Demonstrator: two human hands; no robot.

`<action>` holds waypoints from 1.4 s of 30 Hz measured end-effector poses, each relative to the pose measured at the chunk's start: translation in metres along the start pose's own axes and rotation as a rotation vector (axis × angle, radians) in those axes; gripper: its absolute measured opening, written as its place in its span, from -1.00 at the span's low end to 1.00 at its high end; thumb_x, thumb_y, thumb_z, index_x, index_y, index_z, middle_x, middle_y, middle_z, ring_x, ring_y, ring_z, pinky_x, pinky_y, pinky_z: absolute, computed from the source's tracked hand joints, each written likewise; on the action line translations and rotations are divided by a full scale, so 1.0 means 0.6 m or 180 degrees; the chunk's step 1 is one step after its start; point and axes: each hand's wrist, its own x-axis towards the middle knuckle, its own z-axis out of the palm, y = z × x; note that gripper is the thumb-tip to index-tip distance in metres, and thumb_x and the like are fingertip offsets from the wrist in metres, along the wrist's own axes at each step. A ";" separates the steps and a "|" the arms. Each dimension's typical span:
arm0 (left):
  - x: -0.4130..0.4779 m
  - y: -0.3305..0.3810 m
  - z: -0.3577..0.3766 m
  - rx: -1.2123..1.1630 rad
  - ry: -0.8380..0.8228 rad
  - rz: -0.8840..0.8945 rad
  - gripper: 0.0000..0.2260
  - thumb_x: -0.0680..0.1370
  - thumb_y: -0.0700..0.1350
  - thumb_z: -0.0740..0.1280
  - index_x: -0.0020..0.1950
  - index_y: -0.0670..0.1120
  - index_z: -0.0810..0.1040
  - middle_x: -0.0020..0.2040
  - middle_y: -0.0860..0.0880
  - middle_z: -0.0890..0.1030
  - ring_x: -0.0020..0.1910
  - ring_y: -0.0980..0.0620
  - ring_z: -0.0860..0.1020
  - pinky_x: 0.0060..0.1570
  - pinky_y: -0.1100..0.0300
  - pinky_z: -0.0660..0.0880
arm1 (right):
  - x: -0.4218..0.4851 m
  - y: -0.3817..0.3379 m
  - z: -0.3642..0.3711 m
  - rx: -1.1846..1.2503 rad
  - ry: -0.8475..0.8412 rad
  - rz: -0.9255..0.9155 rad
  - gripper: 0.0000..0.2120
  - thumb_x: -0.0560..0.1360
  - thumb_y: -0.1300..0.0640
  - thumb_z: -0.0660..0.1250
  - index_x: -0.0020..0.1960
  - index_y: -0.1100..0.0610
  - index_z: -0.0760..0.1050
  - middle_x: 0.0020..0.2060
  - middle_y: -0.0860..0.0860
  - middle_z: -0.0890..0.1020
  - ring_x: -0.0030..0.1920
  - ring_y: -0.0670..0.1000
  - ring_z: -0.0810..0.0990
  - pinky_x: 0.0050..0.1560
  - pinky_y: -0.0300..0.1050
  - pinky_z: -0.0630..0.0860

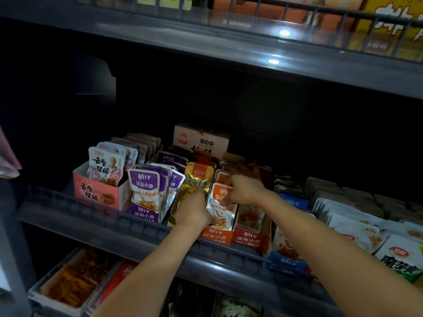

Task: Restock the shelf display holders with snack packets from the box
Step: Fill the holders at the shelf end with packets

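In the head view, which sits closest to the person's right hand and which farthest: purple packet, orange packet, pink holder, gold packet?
1. The orange packet, pinched by the right hand itself.
2. The gold packet, just to the left.
3. The purple packet, further left.
4. The pink holder, far left on the shelf.

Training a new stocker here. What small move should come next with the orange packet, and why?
Probably press the orange-and-white foil packet down into its orange cardboard holder: the right hand pinches its top edge, it stands high and tilted, and the left hand holds the gold foil packets aside.
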 end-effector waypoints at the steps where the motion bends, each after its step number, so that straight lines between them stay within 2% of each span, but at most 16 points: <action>1: 0.000 -0.001 -0.001 -0.0067 -0.0033 -0.0004 -0.42 0.31 -0.05 0.57 0.20 -0.06 0.33 0.15 -0.07 0.58 0.12 -0.09 0.57 0.06 -0.04 0.55 | -0.002 0.002 0.000 0.0144 -0.0008 -0.0004 -0.54 0.39 -0.09 0.46 0.22 0.04 0.48 0.15 -0.03 0.55 0.25 -0.01 0.44 0.25 -0.06 0.27; 4: 0.002 -0.004 -0.004 -0.0229 -0.0090 0.0021 -0.47 0.32 -0.02 0.56 0.13 -0.04 0.34 0.12 -0.05 0.58 0.08 -0.07 0.58 0.05 -0.01 0.55 | -0.011 0.007 0.000 0.0556 0.0098 0.0071 -0.56 0.39 -0.03 0.47 0.22 0.04 0.48 0.12 -0.03 0.57 0.16 -0.01 0.51 0.10 -0.11 0.42; 7: 0.004 -0.004 -0.005 -0.0297 -0.0064 0.0041 -0.54 0.35 0.02 0.53 0.05 -0.04 0.34 0.07 -0.04 0.58 0.03 -0.04 0.58 -0.02 0.07 0.54 | -0.018 0.013 -0.003 0.0728 0.0288 0.0003 -0.58 0.41 -0.01 0.45 0.23 0.04 0.48 0.17 -0.04 0.56 0.17 -0.03 0.50 0.08 -0.14 0.37; 9: 0.005 -0.002 -0.002 -0.0287 -0.0002 0.0057 -0.56 0.37 0.05 0.51 0.05 -0.05 0.35 0.06 -0.04 0.58 0.02 -0.03 0.58 -0.05 0.08 0.54 | -0.022 0.018 -0.005 0.0630 0.0474 -0.0108 -0.64 0.43 -0.02 0.43 0.19 0.03 0.52 0.23 -0.07 0.52 0.28 -0.04 0.42 0.20 -0.10 0.23; 11: 0.008 -0.001 0.002 -0.0261 0.0113 0.0080 -0.57 0.39 0.06 0.49 0.10 -0.06 0.38 0.06 -0.04 0.59 0.02 -0.04 0.58 -0.05 0.07 0.54 | -0.022 0.020 -0.004 0.0210 0.0819 -0.0332 -0.73 0.45 -0.06 0.40 0.11 -0.01 0.57 0.33 -0.13 0.44 0.43 -0.03 0.22 0.41 -0.01 -0.08; 13: 0.012 0.002 0.004 -0.0202 0.0281 0.0110 -0.55 0.41 0.04 0.48 0.15 -0.08 0.38 0.07 -0.04 0.59 0.04 -0.06 0.58 -0.07 0.08 0.53 | -0.020 0.021 0.000 -0.0322 0.1121 -0.0569 -0.76 0.46 -0.08 0.36 0.09 -0.03 0.58 0.41 -0.15 0.35 0.50 -0.02 0.02 0.45 0.12 -0.33; 15: 0.019 0.003 0.005 -0.0184 0.0473 0.0194 -0.54 0.41 0.04 0.48 0.18 -0.08 0.39 0.05 -0.04 0.60 0.03 -0.05 0.58 -0.09 0.09 0.52 | -0.021 0.022 0.006 -0.0525 0.1360 -0.0736 -0.77 0.48 -0.03 0.35 0.09 0.01 0.59 0.42 -0.12 0.36 0.52 0.00 0.01 0.44 0.15 -0.39; 17: 0.026 0.005 0.005 -0.0238 0.0608 0.0334 -0.58 0.39 0.04 0.50 0.10 -0.07 0.41 0.01 -0.03 0.60 -0.02 -0.02 0.57 -0.13 0.12 0.51 | -0.025 0.020 0.012 -0.0495 0.1510 -0.0802 -0.79 0.47 0.02 0.35 0.08 0.04 0.60 0.41 -0.09 0.38 0.52 0.02 0.03 0.43 0.13 -0.42; 20: 0.030 0.011 0.003 -0.0292 0.0663 0.0532 -0.59 0.35 0.05 0.53 -0.05 -0.03 0.35 -0.08 0.02 0.57 -0.11 0.02 0.56 -0.20 0.14 0.49 | -0.025 0.017 0.012 -0.0529 0.1359 -0.0570 -0.73 0.49 -0.04 0.34 0.16 0.00 0.55 0.42 -0.10 0.35 0.52 0.03 0.01 0.42 0.15 -0.42; 22: 0.033 0.014 0.001 -0.0345 0.0680 0.0577 -0.58 0.34 0.03 0.54 -0.05 -0.01 0.32 -0.09 0.04 0.55 -0.11 0.02 0.56 -0.21 0.15 0.47 | -0.017 0.017 0.005 -0.0448 0.1135 -0.0405 -0.63 0.48 -0.10 0.34 0.26 -0.05 0.49 0.44 -0.08 0.30 0.51 0.05 0.01 0.40 0.13 -0.40; 25: 0.038 0.018 -0.001 -0.0324 0.0711 0.0697 -0.47 0.35 -0.02 0.54 0.14 -0.03 0.30 0.02 -0.01 0.56 -0.01 -0.02 0.57 -0.11 0.09 0.52 | -0.003 0.019 -0.003 -0.0436 0.0842 -0.0214 -0.48 0.43 -0.18 0.36 0.36 -0.14 0.40 0.46 -0.06 0.25 0.49 0.10 0.03 0.44 0.20 -0.31; 28: 0.034 0.019 0.000 0.0098 0.0890 0.0975 -0.22 0.36 -0.06 0.53 0.45 0.03 0.15 0.22 -0.07 0.45 0.22 -0.06 0.45 0.08 0.13 0.44 | 0.004 0.025 0.001 -0.0346 0.0843 -0.0194 -0.39 0.35 -0.22 0.41 0.36 -0.17 0.36 0.46 -0.06 0.24 0.48 0.10 0.07 0.45 0.24 -0.27; 31: 0.030 0.017 -0.003 0.0689 0.0973 0.1132 -0.29 0.43 0.04 0.46 0.48 0.07 0.18 0.20 -0.09 0.39 0.24 -0.08 0.37 0.07 0.17 0.37 | -0.004 0.032 0.008 -0.0057 0.0965 -0.0374 -0.30 0.31 -0.21 0.46 0.37 -0.15 0.28 0.43 -0.07 0.26 0.46 0.07 0.13 0.45 0.14 -0.17; 33: 0.031 0.014 -0.004 0.0750 0.1002 0.1122 -0.30 0.43 0.06 0.46 0.48 0.07 0.20 0.19 -0.08 0.40 0.23 -0.07 0.36 0.09 0.18 0.36 | -0.011 0.034 0.010 0.0226 0.0977 -0.0372 -0.26 0.32 -0.16 0.48 0.40 -0.17 0.21 0.40 -0.06 0.31 0.45 0.06 0.16 0.45 0.09 -0.10; 38: 0.028 0.013 0.004 0.0689 0.0949 0.1134 -0.28 0.40 0.02 0.49 0.48 0.03 0.21 0.29 -0.07 0.39 0.31 -0.06 0.32 0.23 0.12 0.34 | -0.014 0.040 0.002 0.0061 0.1091 -0.0437 -0.50 0.47 -0.11 0.34 0.39 -0.16 0.35 0.40 -0.10 0.38 0.48 0.00 0.13 0.49 0.10 -0.20; 42: 0.027 0.016 0.003 0.0677 0.0902 0.1138 -0.26 0.40 0.00 0.50 0.48 0.04 0.19 0.30 -0.08 0.37 0.32 -0.07 0.31 0.24 0.11 0.34 | -0.018 0.043 -0.004 0.0104 0.1023 -0.0415 -0.53 0.48 -0.08 0.34 0.38 -0.15 0.37 0.39 -0.12 0.39 0.46 -0.01 0.17 0.49 0.09 -0.19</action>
